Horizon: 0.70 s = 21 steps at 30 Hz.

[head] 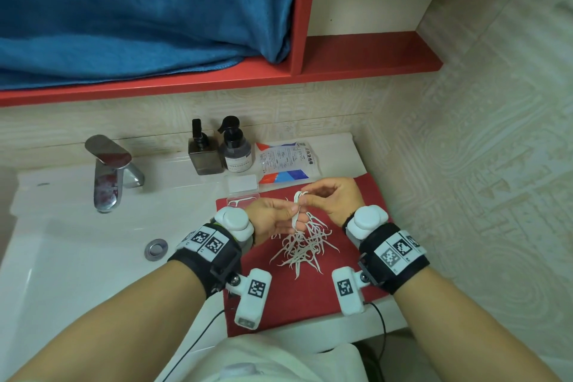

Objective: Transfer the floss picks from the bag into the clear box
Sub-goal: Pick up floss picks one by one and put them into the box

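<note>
A loose heap of white floss picks point(302, 246) lies on a red mat point(310, 295) at the right of the basin. Above the heap, my left hand point(274, 220) and my right hand point(333, 200) meet and together hold a small bunch of picks point(298, 205); the left grips its lower part, the right pinches its top. The flat floss bag point(286, 163) lies behind the mat against the wall. The clear box point(243, 197) sits open at the mat's far left corner with at least one pick inside, its lid point(242, 183) raised behind it.
A white basin with a chrome tap point(108, 170) and drain point(156, 249) fills the left. Two dark pump bottles point(204, 153) point(234, 149) stand by the wall. A red shelf point(217, 79) with a blue towel point(139, 9) hangs overhead.
</note>
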Available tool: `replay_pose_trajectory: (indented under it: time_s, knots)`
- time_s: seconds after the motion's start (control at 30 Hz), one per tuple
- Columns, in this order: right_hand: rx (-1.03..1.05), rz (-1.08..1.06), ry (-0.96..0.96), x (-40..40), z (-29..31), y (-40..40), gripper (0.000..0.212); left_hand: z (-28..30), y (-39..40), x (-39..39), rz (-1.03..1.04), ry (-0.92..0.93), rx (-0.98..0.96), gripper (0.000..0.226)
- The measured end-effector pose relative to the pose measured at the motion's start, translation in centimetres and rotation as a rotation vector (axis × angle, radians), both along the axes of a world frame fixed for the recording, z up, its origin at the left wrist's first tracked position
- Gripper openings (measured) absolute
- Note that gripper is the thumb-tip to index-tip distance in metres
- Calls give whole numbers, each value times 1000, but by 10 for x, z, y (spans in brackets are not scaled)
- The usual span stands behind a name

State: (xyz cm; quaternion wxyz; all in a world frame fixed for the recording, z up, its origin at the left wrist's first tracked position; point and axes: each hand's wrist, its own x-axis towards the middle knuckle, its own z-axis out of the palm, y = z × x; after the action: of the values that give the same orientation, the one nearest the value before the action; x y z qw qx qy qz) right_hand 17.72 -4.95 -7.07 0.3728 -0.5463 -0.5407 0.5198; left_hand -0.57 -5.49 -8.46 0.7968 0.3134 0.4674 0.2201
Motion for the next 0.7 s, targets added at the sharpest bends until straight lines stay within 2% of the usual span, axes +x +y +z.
replay_pose_trajectory:
  time_s: [0.13, 0.27, 0.37, 0.6, 0.7]
  knots:
    - [0, -38, -45, 1, 3, -8, 18, 5, -4, 3, -18, -11, 30, 17]
    - [-5, -27, -101, 0, 4, -14, 16, 7, -6, 5, -23, 55, 76, 17]
    - [-15, -22, -134, -1, 6, -16, 17, 10, -8, 6, 35, 37, 69, 18]
    - [-58, -57, -113, -9, 21, -19, 26, 20, -11, 6, 110, -22, 113, 12]
    - [-76, -50, -93, -11, 26, -19, 21, 24, -11, 3, 101, -9, 151, 12]
